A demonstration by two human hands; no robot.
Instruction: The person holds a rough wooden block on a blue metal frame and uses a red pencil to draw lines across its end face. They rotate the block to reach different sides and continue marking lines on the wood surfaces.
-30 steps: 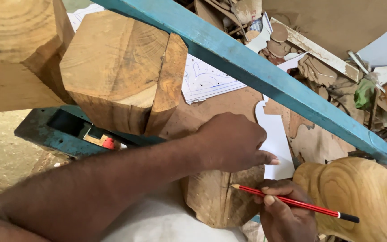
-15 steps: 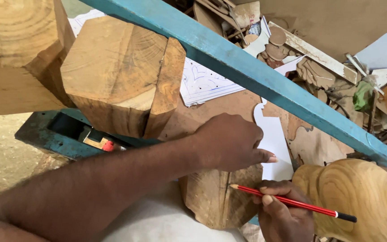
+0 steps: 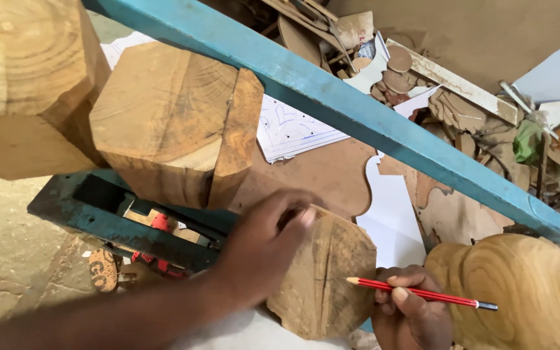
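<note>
A cluttered woodshop floor lies below, strewn with cut templates, scraps and a drawing sheet [image 3: 293, 129]. A blue beam [image 3: 358, 110] crosses diagonally over it. The block [image 3: 328, 279] sits at bottom centre, between the two hands: pale brown wood with an octagonal end face turned up, chamfered corners, visible grain and a dark pencil line running down its middle. The left hand [image 3: 260, 253] rests on the block's upper left edge, fingers curled over the rim. The right hand [image 3: 409, 314] pinches a red pencil [image 3: 419, 293], its tip just touching the block's right side. A carved piece [image 3: 526, 291] sits beside it. Two larger blocks [image 3: 176, 123] rest upper left.
</note>
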